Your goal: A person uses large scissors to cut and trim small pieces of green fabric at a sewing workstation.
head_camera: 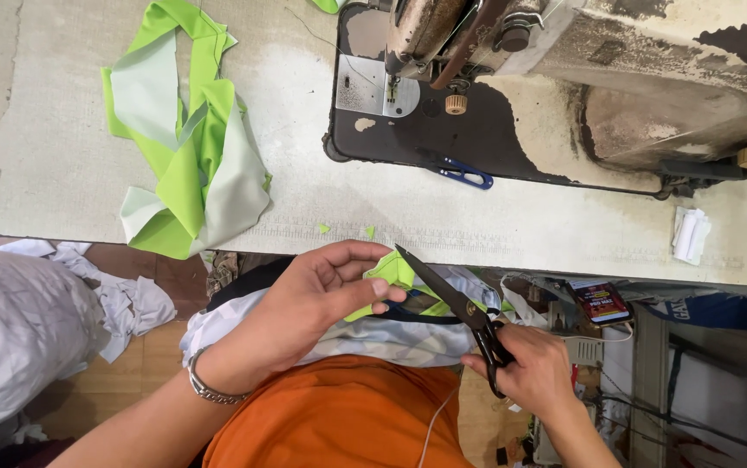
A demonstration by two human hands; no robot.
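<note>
My left hand [317, 299] pinches a small lime-green fabric piece [393, 272] just below the table's front edge; a metal bracelet sits on that wrist. My right hand [534, 368] grips the handles of black scissors [451, 299], whose blades point up-left and meet the green piece. More green and white cloth [391, 338] lies across my lap over an orange shirt.
A worn sewing machine [616, 78] stands at the table's back right, with small blue-handled snips [460, 172] on its base. A heap of green and white fabric strips [187, 156] lies at the left. White cloth bundles [18, 329] sit on the floor at left.
</note>
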